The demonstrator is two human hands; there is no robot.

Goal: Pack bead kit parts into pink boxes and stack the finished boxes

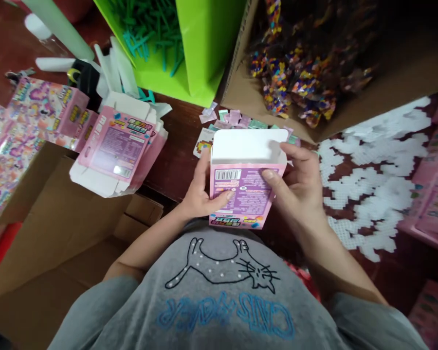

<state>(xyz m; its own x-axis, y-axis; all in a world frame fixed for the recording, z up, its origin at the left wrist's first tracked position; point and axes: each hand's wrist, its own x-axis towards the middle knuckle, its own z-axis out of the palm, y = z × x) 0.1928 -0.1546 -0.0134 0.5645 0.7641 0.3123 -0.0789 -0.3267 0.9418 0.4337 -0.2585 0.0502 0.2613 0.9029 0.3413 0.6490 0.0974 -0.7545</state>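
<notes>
A small pink and purple carton (243,194) with a barcode is held in front of my body, its white top flap (250,143) standing up. My left hand (202,192) grips the carton's left side, thumb across the printed face. On the right side my right hand (297,182) holds it near the flap, thumb on the front and fingers behind the edge. Whether anything lies inside the carton is hidden. Just beyond it are small pale purple and green packets (235,117) and a card with a pixel picture (204,146).
Flattened pink cartons (111,146) are stacked at left, beside patterned boxes (47,107). A lime-green container (204,48) holds teal plastic pieces. Behind on the right, a cardboard box (241,92) contains bags of colourful beads. White pegged plates (368,194) lie at right. An open carton (58,194) stands lower left.
</notes>
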